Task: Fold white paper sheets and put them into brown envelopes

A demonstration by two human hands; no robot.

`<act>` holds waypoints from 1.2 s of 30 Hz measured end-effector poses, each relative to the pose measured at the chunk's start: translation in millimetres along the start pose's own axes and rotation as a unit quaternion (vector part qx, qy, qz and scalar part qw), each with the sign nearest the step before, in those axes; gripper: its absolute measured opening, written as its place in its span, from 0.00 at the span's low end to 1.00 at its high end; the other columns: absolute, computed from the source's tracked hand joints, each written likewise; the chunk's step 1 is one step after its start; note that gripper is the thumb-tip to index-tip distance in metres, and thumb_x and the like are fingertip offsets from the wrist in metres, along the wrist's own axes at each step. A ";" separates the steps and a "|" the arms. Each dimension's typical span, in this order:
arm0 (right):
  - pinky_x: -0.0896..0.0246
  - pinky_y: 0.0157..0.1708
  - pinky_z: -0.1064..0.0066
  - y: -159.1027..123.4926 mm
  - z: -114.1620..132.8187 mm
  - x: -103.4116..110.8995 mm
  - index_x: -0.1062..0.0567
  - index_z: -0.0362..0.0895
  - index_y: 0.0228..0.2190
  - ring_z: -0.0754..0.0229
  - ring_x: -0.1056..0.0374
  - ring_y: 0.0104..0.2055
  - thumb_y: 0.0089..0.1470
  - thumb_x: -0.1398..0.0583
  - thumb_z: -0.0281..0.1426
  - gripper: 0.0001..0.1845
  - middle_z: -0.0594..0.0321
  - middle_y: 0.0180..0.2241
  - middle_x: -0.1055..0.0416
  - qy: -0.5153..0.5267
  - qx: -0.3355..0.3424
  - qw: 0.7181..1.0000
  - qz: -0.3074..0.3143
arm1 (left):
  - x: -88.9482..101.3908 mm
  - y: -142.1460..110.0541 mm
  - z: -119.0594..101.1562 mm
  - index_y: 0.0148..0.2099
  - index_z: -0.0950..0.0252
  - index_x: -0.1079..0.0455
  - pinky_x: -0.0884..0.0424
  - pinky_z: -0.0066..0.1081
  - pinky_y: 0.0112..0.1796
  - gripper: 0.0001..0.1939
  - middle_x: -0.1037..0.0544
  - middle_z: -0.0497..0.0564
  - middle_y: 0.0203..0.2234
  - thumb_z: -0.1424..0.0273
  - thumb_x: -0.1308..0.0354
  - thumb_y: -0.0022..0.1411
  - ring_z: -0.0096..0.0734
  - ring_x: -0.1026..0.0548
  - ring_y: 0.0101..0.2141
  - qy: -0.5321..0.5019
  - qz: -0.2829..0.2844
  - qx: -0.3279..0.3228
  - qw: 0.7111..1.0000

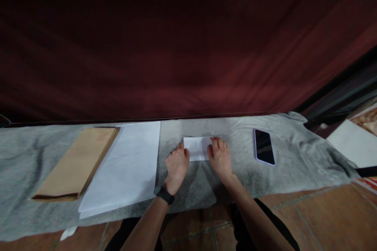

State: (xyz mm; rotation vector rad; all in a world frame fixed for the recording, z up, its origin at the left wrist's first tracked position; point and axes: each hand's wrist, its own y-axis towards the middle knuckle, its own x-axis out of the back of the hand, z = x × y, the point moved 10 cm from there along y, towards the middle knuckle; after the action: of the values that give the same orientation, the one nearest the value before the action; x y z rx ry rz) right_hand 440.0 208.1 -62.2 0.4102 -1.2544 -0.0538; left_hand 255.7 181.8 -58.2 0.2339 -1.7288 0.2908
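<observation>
1 small white paper point(198, 150) lies on the grey cloth point(240, 172), between the left hand point(177, 163) and the right hand point(219, 157). Long axis: left to right, running from 1 hand to the other, roughly parallel to the far edge of the cloth. A faint crease or shadow crosses it near the middle, front to back; cannot tell which.

Key relation: the paper sits at both hands, 1 short end at each, so neither is clearly nearer. Left thumb meets the left end; the other left fingers are bent, lying beside and beyond that end. Right thumb rests on the right end, with the right fingers at the far right corner, covering more of the paper than the left hand does. Middle and near edge uncovered.

Hand state: both partly closed, fingers bent, thumbs turned inward, each in contact with the paper only. Firm pinch or light downward press: cannot tell, since the undersides are hidden.

Surroundings: large white sheets point(125, 168) to the left, apart from the left hand; brown paper stack point(75, 160) beyond them, at their left edge. Phone point(264, 147), dark screen up, well apart on the right.
</observation>
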 end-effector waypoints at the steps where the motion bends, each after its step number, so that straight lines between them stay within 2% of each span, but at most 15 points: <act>1: 0.40 0.57 0.55 -1.0 5.9 -1.8 0.32 0.39 0.59 0.46 0.36 0.60 0.68 0.50 0.32 0.23 0.47 0.59 0.31 0.015 0.021 1.000 -0.001 | 0.1 -0.1 -0.6 0.50 0.66 0.28 0.26 0.36 0.34 0.15 0.17 0.60 0.32 0.67 0.54 0.71 0.47 0.17 0.36 0.000 -0.001 -0.002 1.000; 6: 0.48 0.65 0.52 -11.5 28.5 -20.5 0.37 0.40 0.65 0.49 0.46 0.69 0.70 0.51 0.35 0.26 0.49 0.67 0.41 0.027 0.096 0.994 0.039 | -2.2 -0.9 -2.9 0.53 0.69 0.29 0.26 0.36 0.35 0.16 0.18 0.62 0.32 0.69 0.54 0.72 0.47 0.17 0.37 0.002 -0.007 -0.014 1.000; 11: 0.51 0.67 0.52 -17.3 31.6 -27.5 0.38 0.42 0.66 0.49 0.48 0.70 0.71 0.52 0.37 0.27 0.51 0.68 0.44 -0.002 0.108 0.993 0.056 | -1.0 -2.6 -3.1 0.54 0.72 0.31 0.25 0.37 0.35 0.17 0.18 0.61 0.31 0.69 0.55 0.72 0.46 0.18 0.35 0.008 -0.032 -0.025 0.999; 13: 0.52 0.67 0.52 -17.4 32.0 -27.7 0.38 0.42 0.66 0.49 0.48 0.70 0.71 0.52 0.37 0.27 0.51 0.69 0.44 -0.013 0.110 0.992 0.057 | 3.7 -3.4 -5.2 0.55 0.72 0.31 0.25 0.39 0.38 0.16 0.19 0.61 0.33 0.71 0.54 0.71 0.46 0.18 0.38 0.010 -0.055 -0.032 0.998; 15: 0.53 0.67 0.52 -17.4 32.4 -28.1 0.38 0.41 0.66 0.49 0.49 0.70 0.71 0.52 0.37 0.27 0.51 0.69 0.45 -0.023 0.111 0.992 0.058 | 8.5 -5.0 -14.8 0.55 0.71 0.31 0.26 0.41 0.45 0.16 0.19 0.63 0.39 0.73 0.53 0.70 0.47 0.20 0.44 0.008 -0.089 -0.068 0.994; 17: 0.53 0.67 0.52 -17.7 32.7 -29.0 0.40 0.42 0.67 0.50 0.49 0.71 0.71 0.53 0.37 0.27 0.51 0.69 0.46 -0.032 0.113 0.991 0.061 | 6.3 -8.6 -32.1 0.58 0.70 0.31 0.29 0.44 0.53 0.18 0.22 0.63 0.50 0.73 0.53 0.71 0.47 0.25 0.53 -0.014 -0.110 -0.136 0.984; 19: 0.54 0.68 0.53 -18.8 33.0 -30.0 0.41 0.42 0.67 0.50 0.50 0.71 0.71 0.53 0.34 0.27 0.51 0.70 0.47 -0.043 0.118 0.990 0.063 | -5.1 -13.9 -50.0 0.64 0.69 0.35 0.35 0.44 0.60 0.21 0.29 0.61 0.61 0.69 0.55 0.73 0.45 0.32 0.62 -0.046 -0.105 -0.208 0.972; 21: 0.55 0.68 0.54 -20.1 32.8 -30.7 0.42 0.43 0.67 0.52 0.51 0.71 0.70 0.53 0.30 0.27 0.52 0.70 0.48 -0.053 0.121 0.989 0.064 | -20.3 -18.0 -59.5 0.68 0.69 0.40 0.44 0.45 0.66 0.25 0.36 0.58 0.67 0.65 0.57 0.74 0.43 0.41 0.67 -0.055 -0.088 -0.242 0.965; 23: 0.56 0.68 0.54 -21.2 32.1 -30.7 0.42 0.43 0.68 0.52 0.52 0.72 0.69 0.53 0.28 0.28 0.53 0.70 0.48 -0.059 0.121 0.989 0.065 | -32.3 -20.0 -60.8 0.70 0.68 0.43 0.50 0.46 0.68 0.27 0.41 0.57 0.69 0.63 0.59 0.75 0.41 0.46 0.69 -0.049 -0.077 -0.242 0.966; 26: 0.56 0.68 0.54 -22.2 31.7 -29.9 0.43 0.43 0.68 0.52 0.53 0.72 0.69 0.53 0.28 0.28 0.53 0.70 0.49 -0.058 0.123 0.989 0.065 | -39.3 -21.9 -57.0 0.72 0.69 0.48 0.53 0.46 0.69 0.30 0.45 0.57 0.71 0.60 0.61 0.75 0.40 0.50 0.70 -0.035 -0.069 -0.226 0.971; 31: 0.55 0.68 0.51 -20.0 23.6 -29.6 0.42 0.42 0.68 0.50 0.52 0.72 0.70 0.54 0.32 0.28 0.52 0.70 0.48 -0.043 0.112 0.991 0.064 | -39.2 -21.1 -49.2 0.73 0.73 0.51 0.53 0.45 0.68 0.31 0.48 0.61 0.71 0.61 0.61 0.75 0.42 0.52 0.71 -0.018 -0.066 -0.188 0.980; 36: 0.56 0.68 0.52 -16.2 -4.9 -29.0 0.43 0.39 0.68 0.49 0.48 0.70 0.71 0.56 0.36 0.29 0.52 0.69 0.45 -0.049 0.068 0.994 0.067 | -39.4 -18.5 -37.8 0.73 0.75 0.52 0.52 0.44 0.68 0.32 0.49 0.62 0.71 0.62 0.60 0.74 0.43 0.52 0.71 -0.010 -0.068 -0.158 0.985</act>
State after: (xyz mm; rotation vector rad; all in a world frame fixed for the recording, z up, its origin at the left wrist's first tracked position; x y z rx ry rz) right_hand 438.2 201.9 -95.1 0.4433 -1.3850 0.1274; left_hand 303.7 176.2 -89.6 0.1209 -1.7417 -0.0868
